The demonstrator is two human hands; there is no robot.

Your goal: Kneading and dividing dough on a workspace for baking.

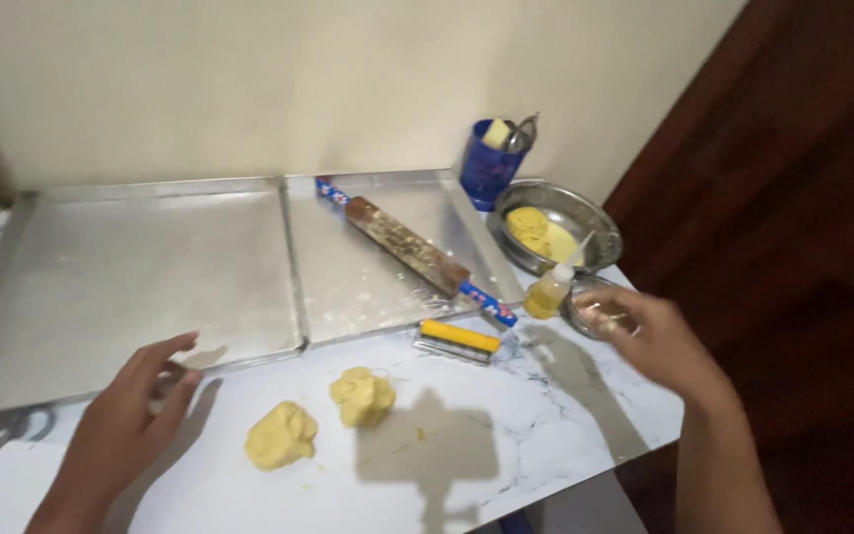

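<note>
The left hand (126,420) lay spread and empty near the counter's (506,425) front edge, beside two dough lumps (281,435); the right hand (659,341) reached, fingers loosely curled, over a small bowl (585,302) at the right edge.

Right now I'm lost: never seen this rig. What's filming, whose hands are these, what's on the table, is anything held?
There is no machine here. One camera, worn on a person's head, looks down at that person's two bare hands.

The left hand rests open on the white marbled table, by the edge of a large metal tray. The right hand reaches to a small metal bowl; it is blurred, so whether it grips anything is unclear.

On the table lie two lumps of yellow dough and a yellow-handled scraper. A rolling pin lies on a second, floured tray. Behind stand a small oil bottle, a larger bowl with yellow dough, and a blue cup.
</note>
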